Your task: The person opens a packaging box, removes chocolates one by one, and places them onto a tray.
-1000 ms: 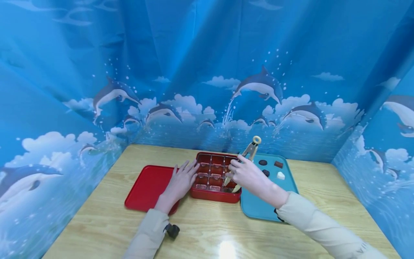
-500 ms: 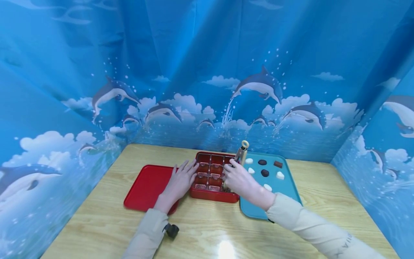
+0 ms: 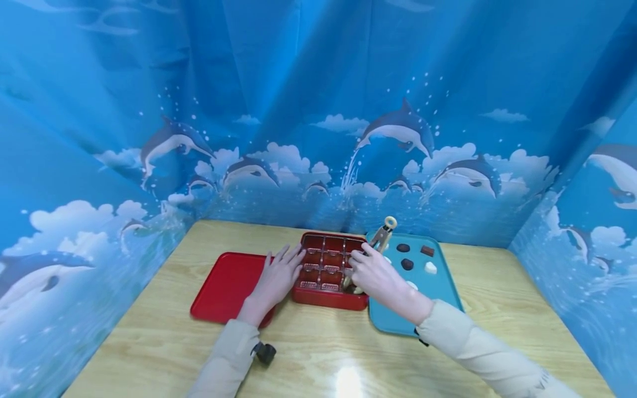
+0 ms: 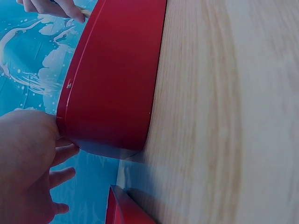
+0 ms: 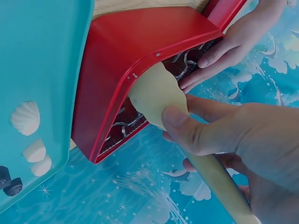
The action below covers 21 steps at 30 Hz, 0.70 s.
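Note:
My right hand (image 3: 375,271) holds a pair of cream-tipped kitchen tongs (image 3: 382,236), its thumb pressed on one arm near the broad head (image 5: 156,95). The tongs' heads reach down into the front right compartment of a red box (image 3: 330,300). What lies between the heads is hidden from me. A clear divider (image 3: 322,271) splits the box into several compartments. On the box's left rim rests my left hand (image 3: 278,276), fingers spread and fairly straight; the left wrist view shows this hand (image 4: 28,158) at the box's corner.
A blue tray (image 3: 438,298) right of the box carries dark pieces (image 3: 407,264), a brown block (image 3: 427,250) and white pieces, one shell-shaped (image 5: 26,117). A flat red tray or lid (image 3: 224,287) lies under my left forearm. A dolphin-print curtain (image 3: 318,138) stands behind the table.
My right hand with the tongs first shifts left, then slightly back right, and the tongs' ring end swings the same way. White pieces on the blue tray come into view. My left hand stays put.

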Each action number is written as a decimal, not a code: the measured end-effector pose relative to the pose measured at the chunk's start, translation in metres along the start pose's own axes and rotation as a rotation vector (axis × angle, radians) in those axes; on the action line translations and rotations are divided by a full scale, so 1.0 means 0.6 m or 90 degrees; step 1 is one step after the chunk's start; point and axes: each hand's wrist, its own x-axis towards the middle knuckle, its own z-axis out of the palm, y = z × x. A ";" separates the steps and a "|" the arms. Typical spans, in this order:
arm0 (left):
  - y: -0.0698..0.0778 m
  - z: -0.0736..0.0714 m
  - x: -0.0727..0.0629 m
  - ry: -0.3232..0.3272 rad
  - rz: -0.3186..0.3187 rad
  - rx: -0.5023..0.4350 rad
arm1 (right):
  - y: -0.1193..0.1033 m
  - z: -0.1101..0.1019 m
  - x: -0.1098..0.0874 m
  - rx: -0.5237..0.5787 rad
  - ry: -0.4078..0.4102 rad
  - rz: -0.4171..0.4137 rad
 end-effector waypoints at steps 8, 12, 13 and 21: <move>-0.001 0.002 0.001 -0.003 -0.006 0.010 | 0.010 -0.008 -0.005 -0.002 0.001 0.009; -0.001 0.001 0.000 0.002 -0.005 0.008 | 0.021 -0.014 -0.014 0.016 0.001 0.028; -0.001 0.001 -0.001 0.001 -0.005 0.006 | 0.024 -0.014 -0.018 0.024 0.002 0.035; 0.001 0.000 -0.001 -0.003 -0.001 0.008 | 0.044 0.010 -0.072 0.129 0.084 0.149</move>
